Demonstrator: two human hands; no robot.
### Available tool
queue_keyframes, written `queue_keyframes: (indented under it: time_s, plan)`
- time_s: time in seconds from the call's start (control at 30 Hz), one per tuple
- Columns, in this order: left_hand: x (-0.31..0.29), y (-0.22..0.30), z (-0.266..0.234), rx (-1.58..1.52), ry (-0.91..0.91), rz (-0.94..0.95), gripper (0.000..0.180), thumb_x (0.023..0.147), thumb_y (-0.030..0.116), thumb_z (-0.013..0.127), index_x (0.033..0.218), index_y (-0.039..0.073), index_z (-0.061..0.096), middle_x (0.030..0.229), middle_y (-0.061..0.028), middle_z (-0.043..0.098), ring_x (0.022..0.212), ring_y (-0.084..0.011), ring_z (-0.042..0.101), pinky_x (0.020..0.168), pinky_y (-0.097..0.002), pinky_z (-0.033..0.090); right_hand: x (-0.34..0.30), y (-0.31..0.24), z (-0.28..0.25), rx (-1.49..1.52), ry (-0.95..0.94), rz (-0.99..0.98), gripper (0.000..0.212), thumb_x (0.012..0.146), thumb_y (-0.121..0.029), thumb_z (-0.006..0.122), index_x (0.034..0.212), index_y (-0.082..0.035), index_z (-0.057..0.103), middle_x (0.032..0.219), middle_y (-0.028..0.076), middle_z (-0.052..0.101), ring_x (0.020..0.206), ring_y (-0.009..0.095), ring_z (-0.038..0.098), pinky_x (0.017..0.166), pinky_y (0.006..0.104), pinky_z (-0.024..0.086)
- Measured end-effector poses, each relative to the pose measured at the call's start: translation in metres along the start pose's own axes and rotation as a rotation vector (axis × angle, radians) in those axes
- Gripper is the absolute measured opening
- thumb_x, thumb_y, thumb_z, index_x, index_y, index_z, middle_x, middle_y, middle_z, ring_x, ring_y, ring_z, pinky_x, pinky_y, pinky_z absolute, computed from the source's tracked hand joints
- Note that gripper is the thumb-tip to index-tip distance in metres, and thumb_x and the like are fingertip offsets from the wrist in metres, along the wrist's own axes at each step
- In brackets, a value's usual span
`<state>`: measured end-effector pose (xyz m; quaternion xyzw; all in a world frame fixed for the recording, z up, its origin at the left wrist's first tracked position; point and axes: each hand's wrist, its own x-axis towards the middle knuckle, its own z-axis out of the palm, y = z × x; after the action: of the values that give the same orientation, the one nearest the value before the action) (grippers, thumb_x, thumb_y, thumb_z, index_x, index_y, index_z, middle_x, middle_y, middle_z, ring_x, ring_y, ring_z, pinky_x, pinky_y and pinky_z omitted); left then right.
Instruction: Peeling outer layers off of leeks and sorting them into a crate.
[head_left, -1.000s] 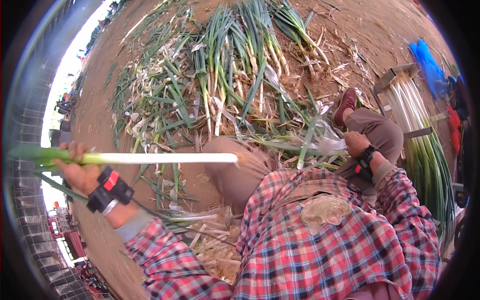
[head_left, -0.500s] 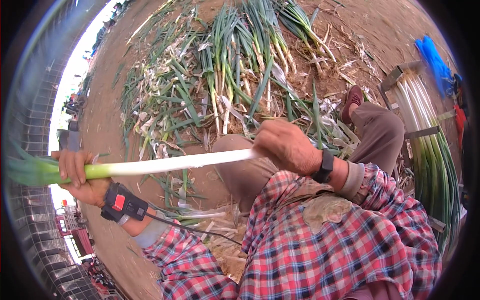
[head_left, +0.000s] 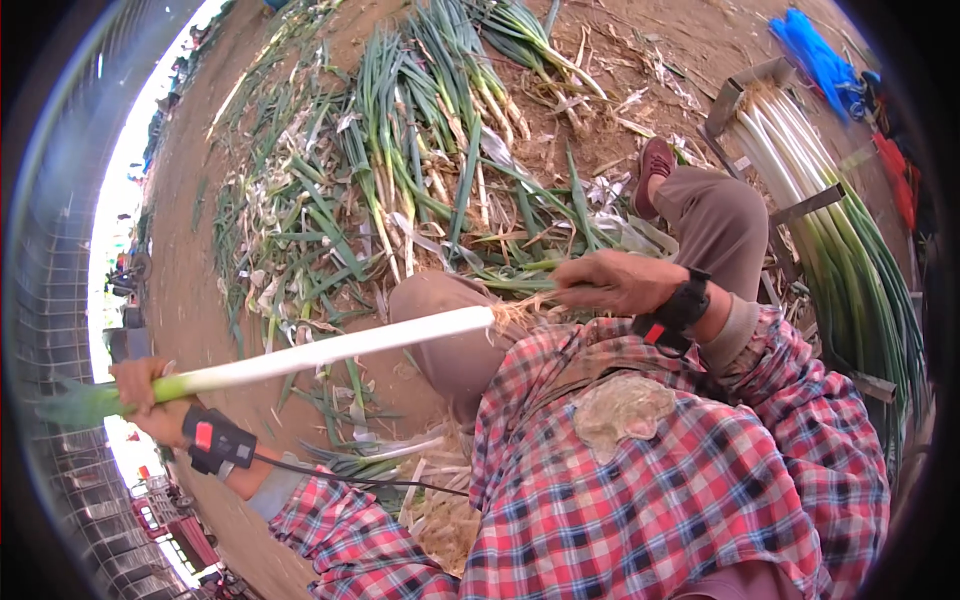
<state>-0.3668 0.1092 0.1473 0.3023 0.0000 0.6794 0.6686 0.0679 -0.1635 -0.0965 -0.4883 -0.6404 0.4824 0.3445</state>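
Observation:
A long green onion (head_left: 340, 348) with a thick white stalk lies slantwise across my front, root end to the right and higher. My left hand (head_left: 150, 400) is wrapped round its green part at the far left, leaves trailing beyond. At the other end, my right hand (head_left: 620, 283) is closed beside the pale brown roots (head_left: 515, 313), fingertips at the root fibres. Some blur covers those fingers, and what they pinch cannot be made out. Untrimmed green onions (head_left: 400, 130) lie in a heap on the ground ahead.
At the right, a metal rack (head_left: 808, 204) holds a bundle of clean green onions (head_left: 850, 260). Peeled leaves (head_left: 310, 200) litter the soil. A blue plastic bag (head_left: 815, 55) and a red one (head_left: 895, 180) lie beyond the rack. Grid-like mesh (head_left: 75, 250) stands along the left.
The right hand has come off the white stalk's end and moved rightward, uncovering the roots. My left hand has dropped lower with the green onion, and the view has shifted right.

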Motion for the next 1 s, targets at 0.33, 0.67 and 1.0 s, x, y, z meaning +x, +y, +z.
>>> queue_keyframes:
  time_s: [0.33,0.67,1.0]
  plan:
    - [-0.045,-0.188,0.026,0.217,-0.013,-0.363,0.041,0.099,0.043,0.046,0.113,0.005,0.050,0.099,-0.0076,0.055,0.082,-0.0180,0.054,0.072,-0.0327,0.049,0.013,-0.085,-0.046,-0.694,0.635,-0.373,0.052,0.075,0.007,0.055,0.124,-0.010,0.057,0.128,0.015,0.052,0.115,0.035,0.052,0.097,0.0416,0.044]
    - [-0.097,-0.348,0.183,0.344,-0.455,-0.761,0.051,0.103,0.036,0.031,0.143,0.004,0.033,0.141,-0.0187,0.045,0.128,-0.0300,0.047,0.108,-0.0411,0.040,0.002,-0.139,-0.112,-1.359,0.740,-0.960,0.009,0.072,-0.020,0.062,0.064,-0.017,0.063,0.105,0.003,0.057,0.115,0.022,0.050,0.110,0.0435,0.031]
    - [-0.138,-0.449,0.201,0.568,-0.867,-0.889,0.049,0.101,0.033,0.043,0.136,-0.001,0.039,0.117,-0.0165,0.060,0.108,-0.0263,0.061,0.099,-0.0366,0.046,-0.326,-0.216,-0.253,-1.954,0.898,0.414,0.005,0.083,-0.007,0.057,0.088,-0.008,0.058,0.083,0.009,0.060,0.086,0.028,0.062,0.087,0.0422,0.047]
